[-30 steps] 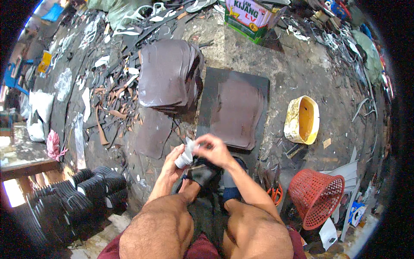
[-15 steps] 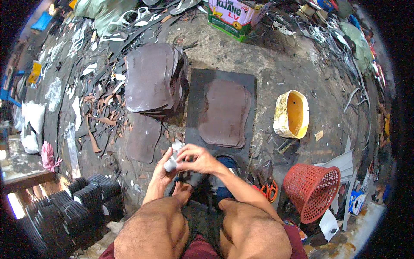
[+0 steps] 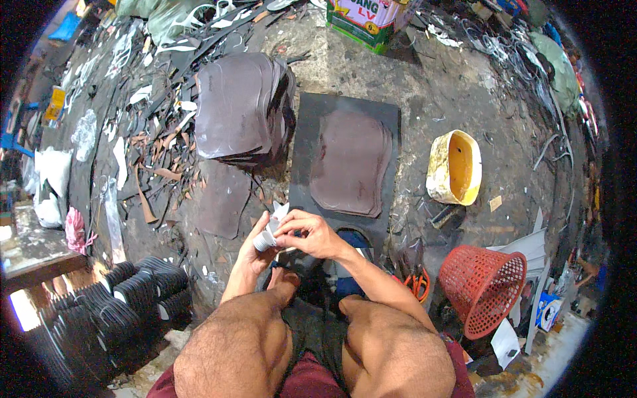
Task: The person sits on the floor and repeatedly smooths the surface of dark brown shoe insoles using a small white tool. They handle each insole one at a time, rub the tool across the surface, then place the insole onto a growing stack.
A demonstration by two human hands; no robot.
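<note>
Just past my knees, my left hand [image 3: 251, 257] is closed around a small bundle of whitish-grey strips [image 3: 265, 241], curved like a little roll, with pointed ends sticking out at the top. My right hand [image 3: 310, 235] pinches the same bundle from the right side, fingers bent over it. What exactly the strips are I cannot make out. Beyond my hands, a low stack of brown shaped sheets [image 3: 352, 166] lies on a black board [image 3: 302, 142]. A taller stack of such sheets [image 3: 235, 106] stands to its left, with a loose sheet [image 3: 225, 205] in front of it.
On the right stand a yellow-stained white tub [image 3: 438, 176] and a tilted red perforated basket [image 3: 481, 292], with orange-handled scissors [image 3: 421, 285] beside it. Rows of black soles [image 3: 142, 292] fill the lower left. Scraps [image 3: 166, 142] litter the left floor; a square tin [image 3: 365, 26] is at the far side.
The view has shifted slightly, so the stacks and the tin appear higher. Both hands stay together on the bundle, whose curved end is now turned differently and shows layered edges.
</note>
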